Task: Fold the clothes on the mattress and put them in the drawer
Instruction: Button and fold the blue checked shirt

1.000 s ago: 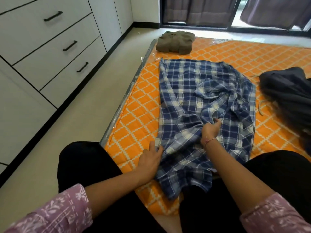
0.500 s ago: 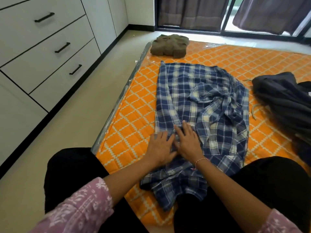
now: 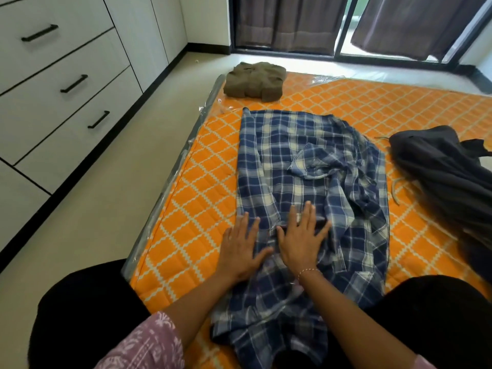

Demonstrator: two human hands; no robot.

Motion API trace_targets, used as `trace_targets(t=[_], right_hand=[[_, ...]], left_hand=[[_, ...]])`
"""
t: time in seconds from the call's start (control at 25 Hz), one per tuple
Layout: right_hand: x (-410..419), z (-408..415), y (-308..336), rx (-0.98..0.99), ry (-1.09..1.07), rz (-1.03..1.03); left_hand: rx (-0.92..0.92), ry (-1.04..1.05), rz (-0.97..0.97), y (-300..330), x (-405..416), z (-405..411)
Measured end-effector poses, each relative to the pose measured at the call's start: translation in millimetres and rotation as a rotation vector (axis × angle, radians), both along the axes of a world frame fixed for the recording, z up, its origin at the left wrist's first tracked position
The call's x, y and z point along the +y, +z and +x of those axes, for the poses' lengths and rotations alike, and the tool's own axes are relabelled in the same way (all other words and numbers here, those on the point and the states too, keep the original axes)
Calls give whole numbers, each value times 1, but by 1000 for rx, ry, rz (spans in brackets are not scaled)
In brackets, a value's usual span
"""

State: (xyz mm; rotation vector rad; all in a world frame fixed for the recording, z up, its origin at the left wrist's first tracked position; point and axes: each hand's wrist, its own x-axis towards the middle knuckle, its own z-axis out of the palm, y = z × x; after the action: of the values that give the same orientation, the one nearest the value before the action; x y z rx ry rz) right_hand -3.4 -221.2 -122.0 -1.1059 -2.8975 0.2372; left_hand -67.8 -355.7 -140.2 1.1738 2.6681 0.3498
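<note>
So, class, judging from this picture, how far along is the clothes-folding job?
Done: an olive garment lies folded on the mattress. In hand: both flat hands, left and right, press the blue plaid shirt. Left: the dark garment is unfolded and the drawers are closed.

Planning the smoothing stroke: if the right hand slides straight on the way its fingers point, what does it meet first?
Likely the bunched fold on the plaid shirt, just beyond the right hand; depth is uncertain.
</note>
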Motion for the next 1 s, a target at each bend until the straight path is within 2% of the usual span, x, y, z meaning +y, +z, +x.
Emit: trace_targets(t=[0.08, 0.16, 0.24, 0.32, 0.4, 0.48, 0.52, 0.6, 0.68, 0.8, 0.92, 1.0], right_hand=[[17, -35, 7, 19, 90, -44], [39, -75, 8, 153, 45, -285], [58, -111, 15, 335, -191, -738], [75, -147, 22, 469, -524, -1233], [85, -176, 26, 354, -606, -1512], [92, -204, 29, 210, -528, -1584], [99, -220, 26, 211, -488, -1661], [117, -251, 17, 280, -472, -1845], [135, -280, 9, 428, -530, -1975], [162, -314, 7, 612, -564, -1974], [206, -323, 4, 794, -527, -1917], [233, -317, -5, 951, -599, -1889]], left_hand=[[-132, 213, 128, 8, 19, -42], [-317, 438, 376, 20, 41, -80], [-582, 648, 576, 27, 63, -111], [-834, 794, 684, 25, 85, -144], [-989, 841, 778, 21, 102, -174], [-1054, 847, 832, 23, 115, -200], [-1069, 852, 853, 26, 122, -215], [-1139, 861, 868, 33, 132, -240], [-1238, 853, 852, 34, 142, -262], [-1257, 803, 877, 31, 163, -291], [-1182, 807, 906, 27, 187, -316], [-1109, 802, 861, 24, 204, -329]])
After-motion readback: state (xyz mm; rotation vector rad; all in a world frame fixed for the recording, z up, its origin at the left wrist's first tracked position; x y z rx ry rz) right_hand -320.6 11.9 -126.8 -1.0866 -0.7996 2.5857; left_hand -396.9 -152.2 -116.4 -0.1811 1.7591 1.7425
